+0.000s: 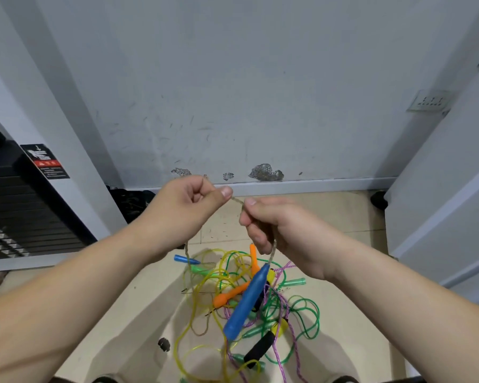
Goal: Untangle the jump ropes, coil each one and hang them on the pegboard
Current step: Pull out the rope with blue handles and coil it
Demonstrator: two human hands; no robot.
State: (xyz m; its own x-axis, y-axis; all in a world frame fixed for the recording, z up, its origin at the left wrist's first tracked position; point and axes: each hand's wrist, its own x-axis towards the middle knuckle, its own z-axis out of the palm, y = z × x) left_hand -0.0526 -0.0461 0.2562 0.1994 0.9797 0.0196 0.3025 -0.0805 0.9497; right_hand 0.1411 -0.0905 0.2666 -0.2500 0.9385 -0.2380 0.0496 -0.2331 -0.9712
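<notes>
Both hands are raised over a tangle of jump ropes on the floor. My left hand pinches a thin tan cord between thumb and curled fingers. Close beside it, my right hand grips the same cord, which runs down under the hand to a blue handle hanging in the air above the pile. A second blue handle lies on the floor at the pile's left edge. The pile holds yellow, green and purple ropes, orange handles and a black foam handle.
A scuffed grey wall rises straight ahead with a skirting at floor level. A black ribbed machine with a warning sticker stands at the left. A white door or panel is at the right. No pegboard is in view.
</notes>
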